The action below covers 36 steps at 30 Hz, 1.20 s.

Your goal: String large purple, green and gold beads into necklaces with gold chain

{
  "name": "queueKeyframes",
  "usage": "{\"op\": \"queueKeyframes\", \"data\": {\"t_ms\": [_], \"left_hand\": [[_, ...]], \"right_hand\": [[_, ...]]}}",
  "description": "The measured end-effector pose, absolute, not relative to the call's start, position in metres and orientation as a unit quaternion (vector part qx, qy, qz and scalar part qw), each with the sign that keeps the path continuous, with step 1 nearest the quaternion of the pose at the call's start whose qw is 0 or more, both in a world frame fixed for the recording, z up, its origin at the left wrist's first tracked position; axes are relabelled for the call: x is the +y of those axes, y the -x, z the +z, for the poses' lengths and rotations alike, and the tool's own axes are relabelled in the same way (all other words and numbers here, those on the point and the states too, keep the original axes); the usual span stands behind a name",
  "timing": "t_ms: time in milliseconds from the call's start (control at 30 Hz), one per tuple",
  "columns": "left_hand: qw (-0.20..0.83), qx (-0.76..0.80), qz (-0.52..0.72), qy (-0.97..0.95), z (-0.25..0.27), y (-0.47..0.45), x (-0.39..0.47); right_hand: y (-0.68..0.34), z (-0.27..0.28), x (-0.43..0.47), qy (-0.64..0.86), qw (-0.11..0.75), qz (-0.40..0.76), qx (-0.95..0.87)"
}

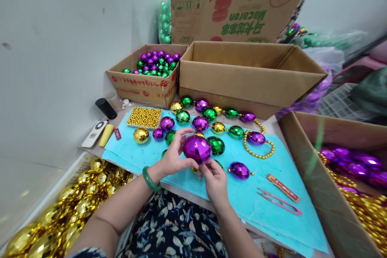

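My left hand (171, 156) wraps its fingers and thumb around a large purple faceted bead (198, 149), held above the blue cloth (260, 185). Just under that bead, my right hand (217, 183) is closed in a pinch; what lies between its fingertips is hidden. Beyond the hands lie strung beads in purple, green and gold, among them a green bead (216, 145) and a purple bead (239, 170) with a thin thread running right from it. A loose gold bead (141, 135) rests near a tray of small gold beads (144, 117).
Pink thread snips (281, 202) and a red-and-tan cutter (283, 188) lie at the right. Cardboard boxes stand behind, one with purple and green balls (155, 64). A box of beads (320, 177) borders the right; a crate of gold beads (84, 205) sits lower left.
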<state>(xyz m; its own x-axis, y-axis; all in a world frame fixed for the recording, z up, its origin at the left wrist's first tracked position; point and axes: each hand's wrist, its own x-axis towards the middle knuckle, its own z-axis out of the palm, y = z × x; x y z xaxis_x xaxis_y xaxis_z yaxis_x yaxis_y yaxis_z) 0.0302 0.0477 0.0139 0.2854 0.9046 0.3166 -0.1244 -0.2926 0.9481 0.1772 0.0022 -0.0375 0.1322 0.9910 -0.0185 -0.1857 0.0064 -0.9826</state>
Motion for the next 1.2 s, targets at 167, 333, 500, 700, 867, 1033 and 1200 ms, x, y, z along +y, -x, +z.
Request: {"op": "queueKeyframes", "data": {"t_ms": [167, 333, 500, 700, 867, 1033, 1200], "left_hand": [[0.262, 0.576, 0.332, -0.7, 0.027, 0.027, 0.122], [0.15, 0.689, 0.091, -0.703, 0.018, 0.083, 0.192], [0.174, 0.68, -0.019, -0.712, -0.005, 0.093, 0.208], [0.198, 0.692, -0.032, -0.693, -0.014, 0.094, 0.211], [0.22, 0.71, 0.083, -0.664, -0.011, 0.096, 0.207], [0.254, 0.686, 0.287, -0.619, 0.007, 0.09, 0.196], [0.436, 0.573, 0.447, -0.53, 0.024, 0.07, 0.16]], "right_hand": [[-0.186, -0.041, 0.002, 0.494, 0.593, 0.489, -0.407], [-0.182, -0.04, -0.003, 0.499, 0.577, 0.509, -0.399], [-0.177, -0.038, -0.004, 0.502, 0.568, 0.524, -0.389], [-0.177, -0.039, -0.004, 0.506, 0.565, 0.524, -0.386], [-0.173, -0.039, -0.004, 0.502, 0.559, 0.53, -0.392], [-0.172, -0.041, -0.004, 0.501, 0.567, 0.523, -0.393], [-0.17, -0.042, -0.003, 0.498, 0.564, 0.52, -0.404]]}}
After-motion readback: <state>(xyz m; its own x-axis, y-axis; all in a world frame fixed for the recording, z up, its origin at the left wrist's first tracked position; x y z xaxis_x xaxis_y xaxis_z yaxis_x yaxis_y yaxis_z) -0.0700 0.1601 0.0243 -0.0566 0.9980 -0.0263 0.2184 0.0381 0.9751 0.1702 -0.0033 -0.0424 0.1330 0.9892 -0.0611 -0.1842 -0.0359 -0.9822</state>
